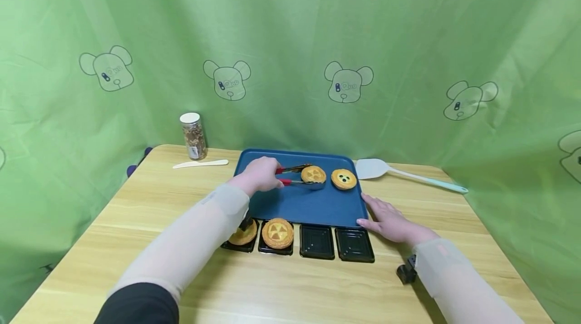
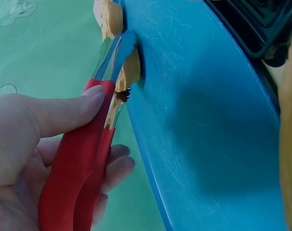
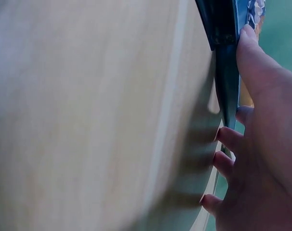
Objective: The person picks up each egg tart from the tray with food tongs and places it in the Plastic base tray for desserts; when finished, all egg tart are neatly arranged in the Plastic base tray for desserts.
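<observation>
My left hand (image 1: pixel 260 175) grips red-handled tongs (image 2: pixel 71 178) over the blue tray (image 1: pixel 295 208). The tongs' metal tips stand on either side of a round tart (image 1: pixel 313 174) with a wedge-patterned top; whether they press on it I cannot tell. Beside it on the tray sits another tart (image 1: pixel 343 179), with dark spots on a pale centre. My right hand (image 1: pixel 390 220) lies at the tray's right edge, fingers extended and thumb near the front corner. In front of the tray, one tart (image 1: pixel 278 233) sits on a small black tray, and another tart (image 1: pixel 242 234) is partly hidden by my left wrist.
Two more black trays (image 1: pixel 316 241) hold nothing, at the right of the row. A white spatula (image 1: pixel 372 168) with a pale blue handle lies right of the blue tray. Back left are a white plastic knife (image 1: pixel 200 163) and a white-lidded jar (image 1: pixel 194 137). A green curtain (image 1: pixel 290 26) hangs behind.
</observation>
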{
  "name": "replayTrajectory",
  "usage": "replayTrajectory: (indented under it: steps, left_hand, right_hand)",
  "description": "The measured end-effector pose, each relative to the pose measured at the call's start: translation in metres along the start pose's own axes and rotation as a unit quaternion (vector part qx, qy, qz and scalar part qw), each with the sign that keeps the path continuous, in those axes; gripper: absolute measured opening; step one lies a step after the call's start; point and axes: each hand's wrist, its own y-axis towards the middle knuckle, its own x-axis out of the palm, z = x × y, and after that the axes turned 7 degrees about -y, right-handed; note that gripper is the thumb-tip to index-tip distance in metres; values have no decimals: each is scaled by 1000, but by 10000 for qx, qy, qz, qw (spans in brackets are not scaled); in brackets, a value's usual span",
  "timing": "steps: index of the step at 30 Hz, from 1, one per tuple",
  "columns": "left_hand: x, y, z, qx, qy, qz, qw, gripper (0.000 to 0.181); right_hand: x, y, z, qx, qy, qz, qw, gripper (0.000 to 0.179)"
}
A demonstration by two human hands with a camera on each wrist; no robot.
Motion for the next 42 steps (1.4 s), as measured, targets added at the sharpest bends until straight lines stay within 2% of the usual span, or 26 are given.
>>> replayTrajectory:
  steps: [9, 15, 22, 27, 34, 38, 42]
  left_hand:
    - [3, 0, 2, -46, 57, 123, 9999, 50]
    - [0, -9, 5, -68, 12, 192, 9998, 49]
    - [-10, -30, 11, 32, 88, 169, 9998, 53]
    - [-17, -45, 15, 292, 309, 115, 9990, 53]
    - [-32, -73, 26, 570, 426, -17, 9975, 57]
    - [-38, -88, 30, 751, 363, -55, 9965, 55]
    - [-40, -102, 31, 842, 248, -104, 9961, 54]
  right_hand:
    - [11, 5, 15, 320, 48, -223, 9992, 93]
    - [9, 4, 11, 306, 68, -174, 9994, 90]
    - [0, 1, -2, 160, 74, -75, 9998, 84]
    - [4, 2, 4, 207, 8, -107, 9997, 85]
    - [7, 4, 10, 148, 77, -74, 9998, 87]
    - [4, 2, 5, 13, 55, -6, 10000, 84]
    - [1, 1, 2, 70, 34, -42, 10000, 84]
